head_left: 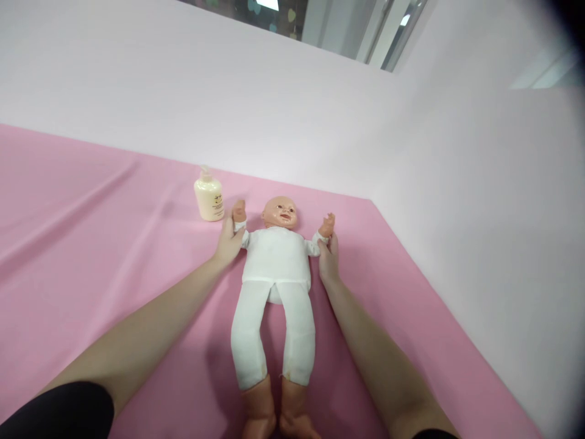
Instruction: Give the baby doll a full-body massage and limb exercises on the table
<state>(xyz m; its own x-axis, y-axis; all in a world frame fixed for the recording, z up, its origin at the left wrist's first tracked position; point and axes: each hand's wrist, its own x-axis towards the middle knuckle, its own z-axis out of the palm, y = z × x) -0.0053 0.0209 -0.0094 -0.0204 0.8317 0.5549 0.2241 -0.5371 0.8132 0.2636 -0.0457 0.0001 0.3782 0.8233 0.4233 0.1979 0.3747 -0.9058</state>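
1. The head view looks down on a baby doll [276, 268] that lies flat on its back on a pink sheet [91, 244].
2. The doll's head is at the far end and its bare feet are at the near end, close to the person.
3. The doll wears a white top and white trousers, and both its little arms are spread out to the sides.
4. The left hand [230, 239] is at the doll's arm on the left side of the picture.
5. Its fingers are curled round that arm at the wrist, so the hand is partly closed and has hold of the doll.
6. The right hand [328, 258] is at the doll's other arm, on the right side of the picture.
7. Its fingers point up and press against the doll's wrist, just under the small hand.
8. I cannot tell if the right hand is gripping that wrist or only touching it.
9. A cream pump bottle [209, 196] stands upright on the sheet, just beside the left hand and close to the doll's raised hand.
10. A pale wall [274, 91] rises behind the sheet.
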